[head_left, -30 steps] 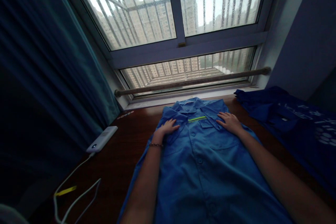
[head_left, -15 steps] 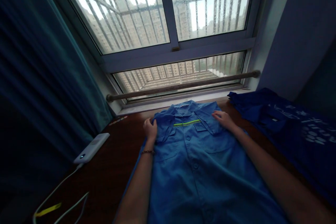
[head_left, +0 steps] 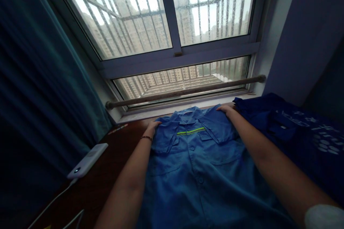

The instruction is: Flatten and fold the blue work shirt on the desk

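Blue shirt [head_left: 172, 182] lies front up on the dark wooden tabletop [head_left: 107, 171], its collar [head_left: 188, 116] close to the far edge by the window [head_left: 134, 18] and its body running down toward the near edge. Both sleeves are folded inward over the upper front, their ends pointing down the chest. A yellow-green stripe [head_left: 190, 131] crosses the chest between them, and buttons [head_left: 192, 148] run down the middle below it.

The left hand [head_left: 154, 125] grips the shirt's upper left corner narrowly, thumb on top of the cloth; its other fingers cannot be made out. A dark bracelet [head_left: 146, 137] circles that wrist. The right hand [head_left: 224, 108] holds the upper right corner in a similar narrow grip, thumb over the fabric and the remaining fingers mostly hidden. Both arms reach forward, one along each side of the shirt.

Toward the left side of the tabletop, well apart from the shirt, lies a white device [head_left: 87, 161] with a white cable [head_left: 53, 200] leading from its near end. A blue curtain [head_left: 53, 78] hangs beside it. Darker blue clothing [head_left: 279, 128] with white printing lies to the right, beyond the right arm. A horizontal rail [head_left: 188, 93] spans the lower window.
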